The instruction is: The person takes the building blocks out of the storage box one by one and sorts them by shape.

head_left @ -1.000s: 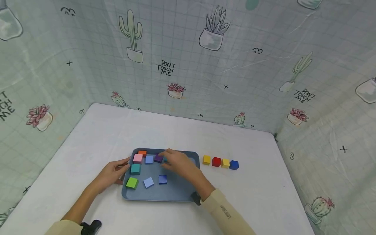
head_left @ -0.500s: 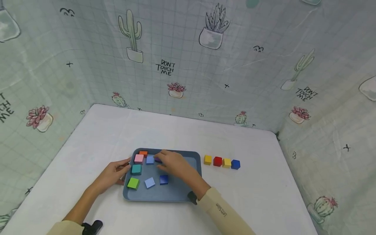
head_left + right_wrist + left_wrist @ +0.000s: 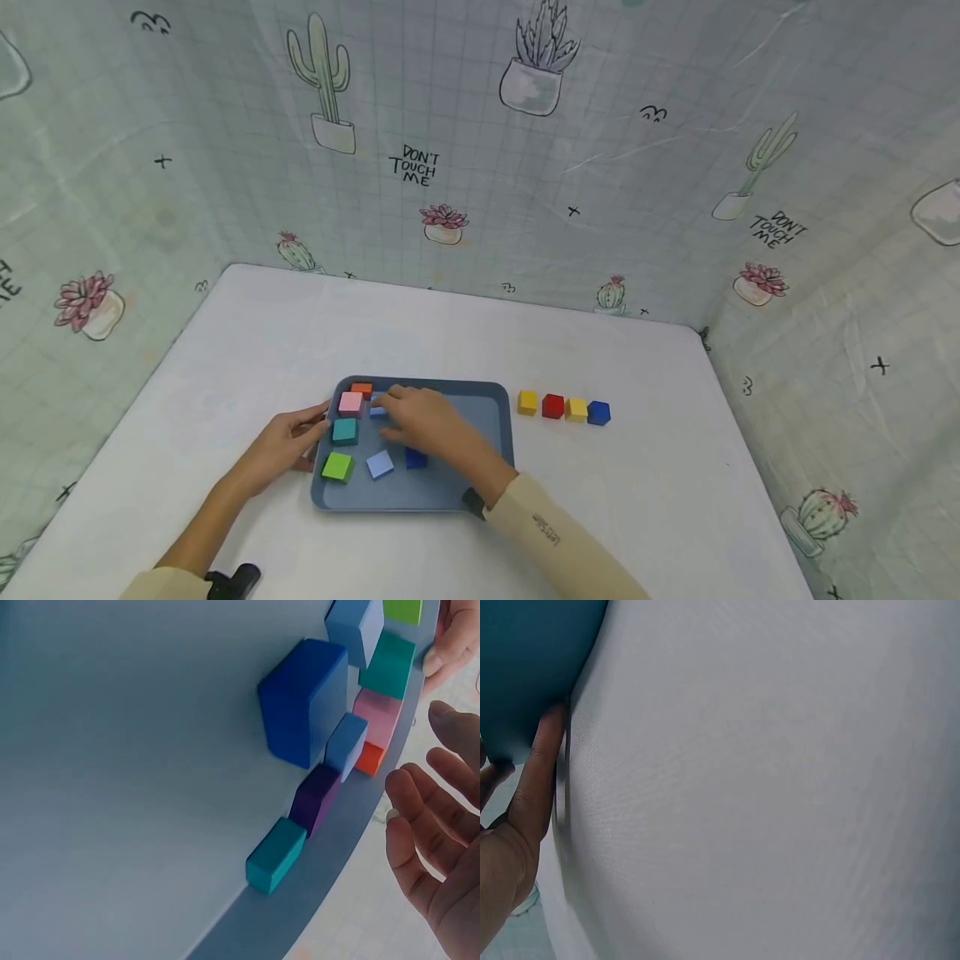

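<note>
R hand (image 3: 426, 419) has slid L along far row of blocks in blue-grey tray (image 3: 450, 499): 1.0 s ago at purple block (image 3: 313, 799), now over far lt-blue block (image 3: 347, 746), partly covering it in head view. R fingers (image 3: 409, 799) apart, loosely bent, gripping nothing (R wrist view). Contact w/ block: can't tell. Purple block & far teal block (image 3: 274, 859) now hidden by hand in head view; R wrist view shows both in line w/ far lt-blue block. Dk-blue block (image 3: 414, 460), in full view 0.5 s ago, now partly hidden. No block seen to have moved.

L hand (image 3: 288, 439) unchanged: fingers approx. straight, touching tray's L edge, no block held. Down tray's L side: orange block (image 3: 362, 389), pink block (image 3: 350, 404), L-side teal block (image 3: 345, 431), green block (image 3: 337, 467). Near lt-blue block (image 3: 380, 465) betw. green & dk-blue.

On table (image 3: 622, 500), R of tray, row as before: yellow cube (image 3: 527, 402), red cube (image 3: 552, 407), 2nd yellow cube (image 3: 576, 410), blue cube (image 3: 597, 413).
</note>
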Demonstrator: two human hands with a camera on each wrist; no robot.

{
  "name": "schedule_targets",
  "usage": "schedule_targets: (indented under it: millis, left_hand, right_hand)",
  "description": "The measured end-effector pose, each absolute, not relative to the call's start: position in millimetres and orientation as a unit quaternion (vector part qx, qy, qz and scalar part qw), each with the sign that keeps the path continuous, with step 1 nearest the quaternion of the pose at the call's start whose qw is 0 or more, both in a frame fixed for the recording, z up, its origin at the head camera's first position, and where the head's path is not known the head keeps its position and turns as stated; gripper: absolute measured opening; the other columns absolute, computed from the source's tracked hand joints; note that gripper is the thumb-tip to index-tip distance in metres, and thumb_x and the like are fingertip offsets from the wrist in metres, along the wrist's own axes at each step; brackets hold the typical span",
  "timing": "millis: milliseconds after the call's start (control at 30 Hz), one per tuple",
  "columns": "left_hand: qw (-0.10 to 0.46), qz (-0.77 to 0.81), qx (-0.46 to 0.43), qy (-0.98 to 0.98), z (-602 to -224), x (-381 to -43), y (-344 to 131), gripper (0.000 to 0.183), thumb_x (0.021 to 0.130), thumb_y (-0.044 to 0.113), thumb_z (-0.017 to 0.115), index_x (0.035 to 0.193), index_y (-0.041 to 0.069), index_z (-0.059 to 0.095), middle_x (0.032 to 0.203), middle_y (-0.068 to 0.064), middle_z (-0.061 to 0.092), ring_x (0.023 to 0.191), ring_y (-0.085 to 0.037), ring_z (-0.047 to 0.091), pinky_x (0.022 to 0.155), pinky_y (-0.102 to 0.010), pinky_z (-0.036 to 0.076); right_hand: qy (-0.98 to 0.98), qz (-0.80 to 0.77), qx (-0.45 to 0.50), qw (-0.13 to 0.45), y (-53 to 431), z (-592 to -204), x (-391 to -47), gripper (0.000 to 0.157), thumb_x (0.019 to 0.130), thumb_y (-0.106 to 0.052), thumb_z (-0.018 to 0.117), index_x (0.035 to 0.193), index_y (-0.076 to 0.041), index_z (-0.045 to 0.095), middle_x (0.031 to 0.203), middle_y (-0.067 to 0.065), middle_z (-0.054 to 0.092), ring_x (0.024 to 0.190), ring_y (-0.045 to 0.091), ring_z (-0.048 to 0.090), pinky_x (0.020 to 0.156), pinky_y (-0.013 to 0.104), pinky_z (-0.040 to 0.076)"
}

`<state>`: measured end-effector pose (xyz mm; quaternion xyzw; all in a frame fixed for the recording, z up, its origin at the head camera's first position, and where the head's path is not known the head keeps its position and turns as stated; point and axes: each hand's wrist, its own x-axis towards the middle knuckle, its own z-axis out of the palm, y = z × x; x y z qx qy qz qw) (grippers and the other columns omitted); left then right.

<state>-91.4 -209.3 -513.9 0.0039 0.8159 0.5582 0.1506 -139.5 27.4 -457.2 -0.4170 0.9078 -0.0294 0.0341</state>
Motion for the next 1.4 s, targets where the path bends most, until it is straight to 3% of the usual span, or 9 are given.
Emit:
schedule_targets:
  millis: [167, 367, 567, 900, 1200, 1400]
  left_hand:
    - [0.151, 0.567, 0.007, 0.810, -512.0, -91.9, -210.0, 0.061, 0.096, 0.028, 0.056, 0.144, -0.001, 0.034, 0.139, -0.029, 0.038, 0.105, -0.033, 0.056, 0.062, -0.032, 0.056]
    - [0.155, 0.574, 0.005, 0.804, -512.8, -91.5, -210.5, 0.061, 0.095, 0.029, 0.057, 0.144, -0.001, 0.034, 0.139, -0.029, 0.039, 0.100, -0.028, 0.058, 0.061, -0.033, 0.056]
    - [0.155, 0.584, 0.010, 0.797, -513.7, -90.3, -210.3, 0.062, 0.095, 0.028, 0.057, 0.143, -0.002, 0.034, 0.140, -0.029, 0.038, 0.101, -0.029, 0.058, 0.061, -0.034, 0.056]
    - [0.149, 0.582, 0.011, 0.800, -510.9, -90.7, -211.3, 0.060, 0.095, 0.028, 0.057, 0.143, -0.002, 0.035, 0.137, -0.029, 0.042, 0.100, -0.029, 0.058, 0.060, -0.033, 0.056]
    - [0.143, 0.572, 0.010, 0.808, -511.3, -90.4, -211.3, 0.060, 0.095, 0.029, 0.057, 0.143, -0.001, 0.036, 0.127, -0.027, 0.050, 0.097, -0.029, 0.058, 0.061, -0.032, 0.056]
    - [0.142, 0.570, 0.016, 0.809, -511.2, -92.2, -211.2, 0.060, 0.096, 0.029, 0.056, 0.143, -0.001, 0.036, 0.135, -0.028, 0.045, 0.097, -0.029, 0.059, 0.060, -0.032, 0.056]
  right_hand:
    - [0.908, -0.017, -0.418, 0.036, 16.8, -456.7, -139.9, 0.046, 0.087, -0.041, 0.066, 0.128, -0.020, 0.058, 0.105, -0.006, 0.061, 0.073, 0.002, 0.051, 0.069, 0.011, 0.046]
    - [0.902, -0.010, -0.429, 0.044, 5.0, -457.5, -139.0, 0.040, 0.088, -0.038, 0.065, 0.123, -0.020, 0.060, 0.114, -0.006, 0.061, 0.087, 0.002, 0.057, 0.073, 0.013, 0.047]
    - [0.901, -0.005, -0.430, 0.060, -3.6, -460.6, -134.9, 0.039, 0.088, -0.038, 0.065, 0.122, -0.019, 0.060, 0.113, -0.006, 0.061, 0.082, 0.002, 0.058, 0.076, 0.014, 0.048]
    - [0.901, -0.013, -0.424, 0.091, -11.1, -462.9, -133.9, 0.046, 0.087, -0.039, 0.066, 0.127, -0.018, 0.057, 0.114, -0.004, 0.060, 0.088, 0.002, 0.057, 0.080, 0.015, 0.048]
    - [0.902, -0.005, -0.422, 0.088, -17.0, -471.7, -135.6, 0.034, 0.090, -0.036, 0.064, 0.118, -0.018, 0.060, 0.103, -0.005, 0.061, 0.073, 0.002, 0.053, 0.068, 0.013, 0.049]
    - [0.905, -0.014, -0.419, 0.079, -18.0, -474.1, -137.5, 0.031, 0.090, -0.035, 0.063, 0.116, -0.017, 0.061, 0.097, -0.005, 0.060, 0.069, 0.001, 0.048, 0.063, 0.011, 0.047]
